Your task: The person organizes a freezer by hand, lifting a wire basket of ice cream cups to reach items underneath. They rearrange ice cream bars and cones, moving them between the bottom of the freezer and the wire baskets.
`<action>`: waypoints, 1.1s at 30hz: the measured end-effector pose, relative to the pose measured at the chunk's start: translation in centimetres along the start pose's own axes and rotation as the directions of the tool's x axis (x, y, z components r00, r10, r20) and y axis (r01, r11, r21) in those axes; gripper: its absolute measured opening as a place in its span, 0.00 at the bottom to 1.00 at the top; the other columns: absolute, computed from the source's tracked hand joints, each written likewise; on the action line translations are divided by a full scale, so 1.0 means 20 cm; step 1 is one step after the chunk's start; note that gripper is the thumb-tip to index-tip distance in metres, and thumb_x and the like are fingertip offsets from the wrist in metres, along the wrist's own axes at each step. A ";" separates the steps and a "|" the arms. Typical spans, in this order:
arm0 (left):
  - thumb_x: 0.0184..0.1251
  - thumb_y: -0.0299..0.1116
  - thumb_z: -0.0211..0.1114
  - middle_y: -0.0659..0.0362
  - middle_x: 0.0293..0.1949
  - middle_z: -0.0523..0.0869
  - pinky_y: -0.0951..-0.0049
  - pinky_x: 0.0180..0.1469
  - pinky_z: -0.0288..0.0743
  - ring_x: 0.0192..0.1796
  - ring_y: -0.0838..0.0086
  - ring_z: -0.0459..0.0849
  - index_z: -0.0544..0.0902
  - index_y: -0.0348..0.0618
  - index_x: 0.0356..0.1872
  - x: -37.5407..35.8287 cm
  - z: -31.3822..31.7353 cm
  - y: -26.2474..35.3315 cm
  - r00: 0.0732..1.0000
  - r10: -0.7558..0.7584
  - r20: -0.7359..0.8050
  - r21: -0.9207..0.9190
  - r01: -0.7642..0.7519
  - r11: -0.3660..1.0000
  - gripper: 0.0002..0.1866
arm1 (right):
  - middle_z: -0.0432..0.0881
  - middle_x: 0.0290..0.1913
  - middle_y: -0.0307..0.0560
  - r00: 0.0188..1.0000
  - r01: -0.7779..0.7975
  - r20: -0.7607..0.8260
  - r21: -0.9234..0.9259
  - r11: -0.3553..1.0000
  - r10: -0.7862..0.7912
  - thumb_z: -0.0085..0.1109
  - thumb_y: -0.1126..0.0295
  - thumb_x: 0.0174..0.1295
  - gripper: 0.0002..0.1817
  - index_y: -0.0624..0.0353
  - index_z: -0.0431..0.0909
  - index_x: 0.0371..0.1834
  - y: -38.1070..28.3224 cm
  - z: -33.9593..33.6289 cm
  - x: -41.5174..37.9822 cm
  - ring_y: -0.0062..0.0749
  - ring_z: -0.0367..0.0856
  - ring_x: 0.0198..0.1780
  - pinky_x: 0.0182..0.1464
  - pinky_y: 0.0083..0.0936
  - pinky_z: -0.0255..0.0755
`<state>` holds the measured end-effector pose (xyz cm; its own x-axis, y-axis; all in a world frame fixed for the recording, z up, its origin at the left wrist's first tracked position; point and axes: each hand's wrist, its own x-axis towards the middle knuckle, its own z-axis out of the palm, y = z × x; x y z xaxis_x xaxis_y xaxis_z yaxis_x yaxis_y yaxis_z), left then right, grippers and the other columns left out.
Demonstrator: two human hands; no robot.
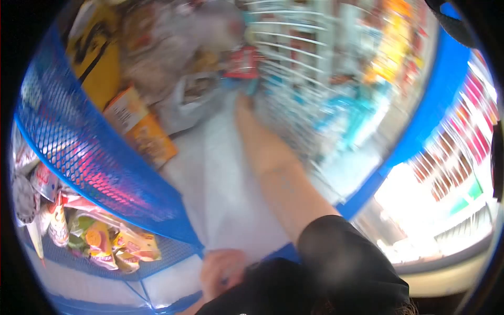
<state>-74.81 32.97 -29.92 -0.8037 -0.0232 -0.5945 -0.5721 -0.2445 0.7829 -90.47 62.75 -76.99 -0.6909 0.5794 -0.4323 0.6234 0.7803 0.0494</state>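
My right arm, in a black sleeve, reaches deep into a blue-edged, white-floored chest that looks like a freezer. My right hand is small and smeared at the far end, right by a red packet. Whether its fingers grip the packet is not clear. A grey-white plastic bag lies just left of that hand. Low in the view, my left hand is near the chest's front edge, blurred, with its fingers not distinct. An orange box leans against the blue mesh divider on the left.
A white wire basket stands right of my arm, with teal packaging beside it. Beyond the divider lie several colourful ice cream packets. A yellow package stands at upper left. The blue rim borders the right side.
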 end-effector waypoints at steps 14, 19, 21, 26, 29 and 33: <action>0.73 0.25 0.57 0.49 0.74 0.62 0.65 0.74 0.53 0.75 0.63 0.63 0.55 0.38 0.77 0.39 0.24 0.24 0.938 0.188 -0.291 0.003 -0.195 0.981 0.34 | 0.78 0.50 0.50 0.680 0.213 0.335 0.760 0.613 -0.652 0.66 0.67 0.58 0.30 0.63 0.68 0.63 -0.38 -1.62 -1.52 0.39 0.78 0.52 0.53 0.39 0.73; 0.76 0.31 0.58 0.57 0.56 0.80 0.76 0.58 0.72 0.56 0.77 0.79 0.70 0.34 0.66 0.54 0.37 0.36 0.968 0.042 -0.247 -0.267 -0.109 0.957 0.21 | 0.76 0.58 0.55 0.573 0.605 0.170 0.572 0.554 -0.802 0.69 0.68 0.58 0.43 0.62 0.56 0.75 -0.28 -2.06 -1.56 0.43 0.76 0.58 0.60 0.38 0.69; 0.77 0.32 0.58 0.58 0.55 0.82 0.75 0.58 0.73 0.55 0.76 0.80 0.73 0.35 0.65 0.59 0.40 0.31 0.995 -0.028 -0.091 -0.488 -0.020 0.873 0.20 | 0.76 0.57 0.57 0.651 0.282 0.159 0.857 0.431 -0.742 0.68 0.67 0.60 0.45 0.61 0.53 0.77 -0.22 -2.07 -1.48 0.45 0.77 0.58 0.61 0.38 0.69; 0.76 0.33 0.60 0.60 0.52 0.84 0.71 0.56 0.77 0.52 0.75 0.83 0.77 0.36 0.60 0.60 0.63 0.26 1.000 0.023 -0.010 -0.527 -0.025 0.849 0.17 | 0.80 0.56 0.58 0.767 0.197 0.208 0.823 0.532 -0.607 0.65 0.64 0.63 0.35 0.65 0.64 0.72 -0.06 -2.12 -1.19 0.42 0.79 0.56 0.61 0.33 0.70; 0.74 0.34 0.63 0.60 0.53 0.84 0.70 0.57 0.77 0.54 0.75 0.82 0.77 0.37 0.59 0.66 0.70 0.26 0.990 -0.020 0.137 -0.360 0.069 0.930 0.18 | 0.81 0.56 0.57 0.783 0.293 0.168 0.750 0.593 -0.599 0.64 0.64 0.64 0.31 0.67 0.70 0.67 0.03 -2.25 -1.04 0.38 0.79 0.57 0.61 0.30 0.70; 0.71 0.36 0.67 0.60 0.53 0.83 0.68 0.57 0.77 0.54 0.74 0.82 0.77 0.39 0.59 0.73 0.80 0.34 0.981 0.047 0.186 -0.366 0.025 0.930 0.20 | 0.80 0.55 0.48 0.732 0.207 0.257 0.799 0.565 -0.631 0.64 0.65 0.66 0.27 0.66 0.71 0.65 0.06 -2.39 -0.96 0.30 0.77 0.56 0.59 0.25 0.70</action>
<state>-93.17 46.54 -30.31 -0.8463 0.1461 -0.5122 -0.4920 -0.5829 0.6467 -94.05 63.80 -25.65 -0.8050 -0.1286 -0.5792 0.5019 0.3729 -0.7804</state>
